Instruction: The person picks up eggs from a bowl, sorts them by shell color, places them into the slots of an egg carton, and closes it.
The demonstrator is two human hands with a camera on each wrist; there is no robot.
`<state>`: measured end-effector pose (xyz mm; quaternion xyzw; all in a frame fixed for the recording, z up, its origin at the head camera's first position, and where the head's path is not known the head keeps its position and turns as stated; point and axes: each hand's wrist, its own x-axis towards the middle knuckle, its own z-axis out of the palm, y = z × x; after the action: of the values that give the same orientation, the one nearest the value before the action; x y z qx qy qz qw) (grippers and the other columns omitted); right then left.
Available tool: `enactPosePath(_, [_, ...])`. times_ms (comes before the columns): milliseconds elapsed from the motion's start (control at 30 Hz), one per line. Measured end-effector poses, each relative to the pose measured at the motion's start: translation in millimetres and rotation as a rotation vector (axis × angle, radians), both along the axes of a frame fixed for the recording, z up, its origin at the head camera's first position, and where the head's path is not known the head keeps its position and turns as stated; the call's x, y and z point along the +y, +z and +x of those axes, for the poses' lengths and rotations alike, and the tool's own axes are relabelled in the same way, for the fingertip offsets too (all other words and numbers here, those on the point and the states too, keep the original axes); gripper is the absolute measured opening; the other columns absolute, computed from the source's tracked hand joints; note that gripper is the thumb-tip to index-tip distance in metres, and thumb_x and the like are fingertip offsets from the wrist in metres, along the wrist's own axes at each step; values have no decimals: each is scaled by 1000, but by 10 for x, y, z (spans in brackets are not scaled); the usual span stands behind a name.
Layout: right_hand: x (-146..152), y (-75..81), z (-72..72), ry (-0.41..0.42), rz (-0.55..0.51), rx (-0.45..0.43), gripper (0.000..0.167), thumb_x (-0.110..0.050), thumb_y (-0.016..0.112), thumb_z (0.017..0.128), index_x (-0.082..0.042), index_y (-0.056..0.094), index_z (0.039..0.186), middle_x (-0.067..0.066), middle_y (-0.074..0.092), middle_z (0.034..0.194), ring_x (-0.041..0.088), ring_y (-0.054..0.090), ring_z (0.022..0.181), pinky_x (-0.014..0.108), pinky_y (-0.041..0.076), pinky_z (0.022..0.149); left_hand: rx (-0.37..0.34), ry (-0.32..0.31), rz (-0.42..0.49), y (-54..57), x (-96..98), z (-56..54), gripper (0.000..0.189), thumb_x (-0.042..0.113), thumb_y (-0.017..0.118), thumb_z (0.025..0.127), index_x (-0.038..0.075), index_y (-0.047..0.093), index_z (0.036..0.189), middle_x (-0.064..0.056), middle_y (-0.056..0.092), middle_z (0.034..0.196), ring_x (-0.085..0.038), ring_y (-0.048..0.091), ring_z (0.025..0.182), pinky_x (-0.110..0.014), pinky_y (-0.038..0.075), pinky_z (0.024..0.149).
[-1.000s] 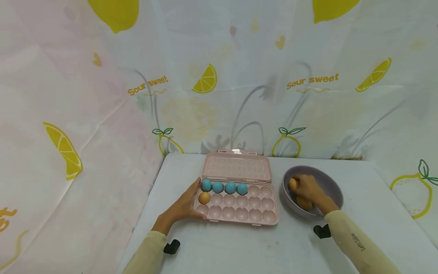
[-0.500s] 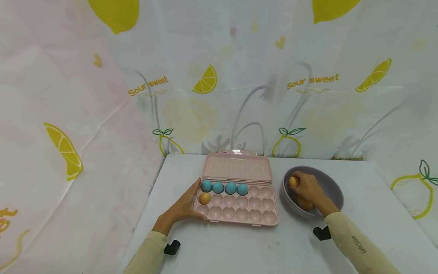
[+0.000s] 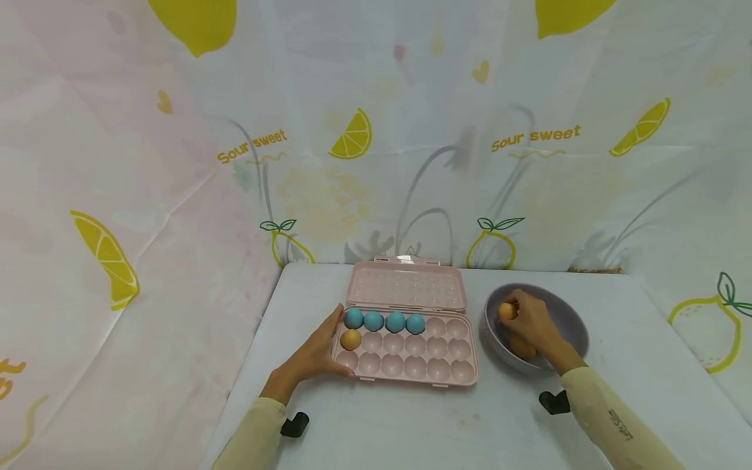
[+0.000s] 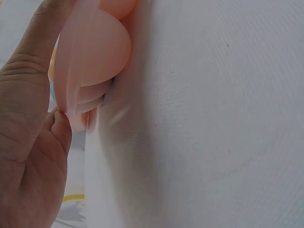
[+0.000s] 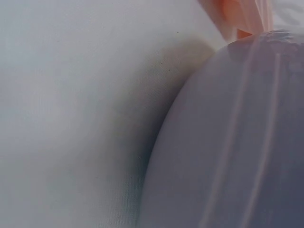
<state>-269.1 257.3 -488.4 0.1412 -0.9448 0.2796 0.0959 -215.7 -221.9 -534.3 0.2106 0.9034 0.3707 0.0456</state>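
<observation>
A pink egg carton (image 3: 405,378) lies on the table with its lid folded back. Several blue eggs (image 3: 395,322) fill the left part of its back row, and one brown egg (image 3: 350,339) sits at the left of the middle row. My left hand (image 3: 314,351) grips the carton's left end, thumb at the front edge and a finger up by the back corner. Inside the grey bowl (image 3: 566,320), my right hand (image 3: 533,321) pinches another brown egg (image 3: 507,311). More brown eggs (image 3: 521,348) show below that hand, partly hidden by it.
The bowl stands just right of the carton. Behind the white table (image 3: 411,431) hangs a lemon-printed cloth (image 3: 411,130), with another stretch along the left side. In the right wrist view, the bowl's outer wall (image 5: 213,142) fills much of the picture.
My right hand has lifted slightly within the bowl, and the pinched egg has risen a little with it. My left hand and the carton have stayed in place.
</observation>
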Motion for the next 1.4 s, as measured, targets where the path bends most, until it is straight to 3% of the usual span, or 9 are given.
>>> enactPosePath(367, [20, 45, 85, -1, -31, 31, 34, -10, 86, 73, -3, 63, 97, 15, 69, 92, 34, 67, 85, 47, 56, 71, -2, 6, 10, -36, -8, -9, 144, 58, 89, 53, 5, 5, 156, -10, 13, 162, -23, 14, 148, -43, 21, 115])
enactPosePath(667, [16, 102, 148, -23, -16, -2, 39, -13, 88, 71, -3, 59, 94, 12, 67, 88, 29, 63, 81, 45, 53, 70, -21, 6, 31, -55, -10, -14, 143, 58, 90, 53, 8, 5, 157, -7, 14, 162, -22, 15, 147, -43, 22, 115])
enactPosePath(1033, [-34, 129, 181, 4, -47, 105, 37, -9, 86, 72, 1, 67, 102, 17, 70, 95, 34, 70, 84, 45, 58, 69, -15, 10, 28, -65, -14, -13, 143, 57, 90, 53, 7, 5, 157, -7, 12, 162, -22, 14, 148, -43, 21, 115])
enactPosePath(1400, [-331, 345, 195, 35, -135, 144, 37, -8, 84, 75, 0, 68, 108, 16, 69, 101, 33, 70, 86, 43, 58, 73, -11, 5, 32, -42, -14, -10, 142, 57, 90, 53, 5, 7, 157, -9, 13, 162, -23, 15, 147, -44, 21, 115])
